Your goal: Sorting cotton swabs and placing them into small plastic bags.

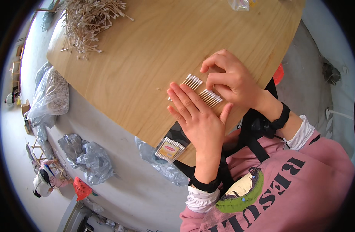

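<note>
Cotton swabs (210, 98), white-headed with pale sticks: two short rows side by side on the wooden table (146, 62), partly covered by the left hand; the exposed portions lie at twelve to one o'clock of that hand, on whose position all directions below are taken, twelve being the top of the view.

Left hand (196, 116): laid flat, back upward, fingers straight and close together over the swabs, thumb spread away; nothing seen gripped.

Right hand (231, 79): between one and two o'clock, beside the rows. Fingers half curled, index and thumb parted with a visible gap, no item seen between them; whether the lower tips touch the swabs, cannot tell.

Pack of swabs (169, 149): one, flat, yellow label with red mark, at seven o'clock by the table edge.

Loose swab heap (88, 23): large, tangled, at ten o'clock.

Clear plastic packaging (239, 4): near one o'clock, far part of the table, cut by the view's edge.

Grey plastic bags (92, 162): on the floor, eight o'clock.

Filled clear sack (53, 92): nine o'clock, off the table.
</note>
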{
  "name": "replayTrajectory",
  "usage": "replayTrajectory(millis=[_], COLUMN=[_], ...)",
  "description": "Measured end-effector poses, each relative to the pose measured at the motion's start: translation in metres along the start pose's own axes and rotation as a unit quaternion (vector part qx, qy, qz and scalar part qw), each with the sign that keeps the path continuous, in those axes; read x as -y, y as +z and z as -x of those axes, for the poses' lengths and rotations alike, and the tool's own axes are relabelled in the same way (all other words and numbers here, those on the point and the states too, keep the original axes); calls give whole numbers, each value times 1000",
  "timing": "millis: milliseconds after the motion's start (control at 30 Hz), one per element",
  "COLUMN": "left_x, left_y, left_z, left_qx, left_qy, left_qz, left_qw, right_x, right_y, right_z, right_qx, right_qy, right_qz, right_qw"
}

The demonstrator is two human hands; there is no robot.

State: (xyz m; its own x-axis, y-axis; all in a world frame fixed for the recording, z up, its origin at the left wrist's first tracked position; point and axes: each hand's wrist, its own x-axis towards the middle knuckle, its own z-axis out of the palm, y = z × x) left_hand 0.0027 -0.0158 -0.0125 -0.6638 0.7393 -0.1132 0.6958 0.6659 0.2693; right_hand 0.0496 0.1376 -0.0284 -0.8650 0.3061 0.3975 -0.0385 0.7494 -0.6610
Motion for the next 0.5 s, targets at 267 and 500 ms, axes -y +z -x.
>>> replayTrajectory(millis=[267,500], left_x=[-2,-2], left_y=[-2,-2], left_z=[0,-1], left_qx=[7,11], left_qy=[-6,-8], left_qz=[-3,-8], left_qw=[1000,1000], right_x=[1,0], right_y=[7,6], right_z=[-6,-7], right_qx=[-41,-26], right_qy=[67,29], right_qz=[-30,-8], right_qw=[996,999])
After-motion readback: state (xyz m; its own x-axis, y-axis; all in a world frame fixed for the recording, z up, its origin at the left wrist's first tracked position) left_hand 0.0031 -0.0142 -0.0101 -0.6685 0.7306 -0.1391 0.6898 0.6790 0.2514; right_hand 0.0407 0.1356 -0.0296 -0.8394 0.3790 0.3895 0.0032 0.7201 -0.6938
